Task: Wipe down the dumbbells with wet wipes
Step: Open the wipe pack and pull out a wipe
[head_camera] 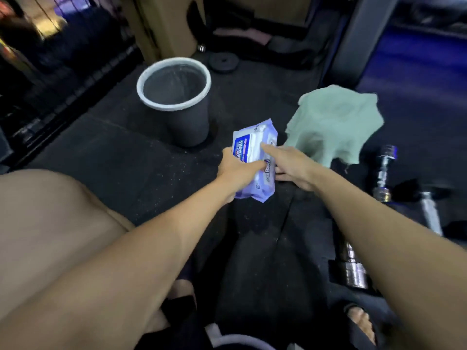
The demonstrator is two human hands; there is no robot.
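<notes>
Dark rubber gym floor (126, 152) with grey round bin (177, 97).
Left hand (237, 170) grips the purple-white plastic wet-wipe pack (252, 160); right hand (290, 165), forefinger extended, touches its top. Chrome dumbbells (384, 170) lie right, beside a pale green cloth (333, 122).

A grey waste bin (174, 97) with a white rim is seen standing upright on the dark rubber floor (113, 157). A crumpled pale green cloth (333, 122) is spread to its right. A black weight plate (223, 62) is laid flat beyond the bin, near a tan padded bench (164, 24).
</notes>
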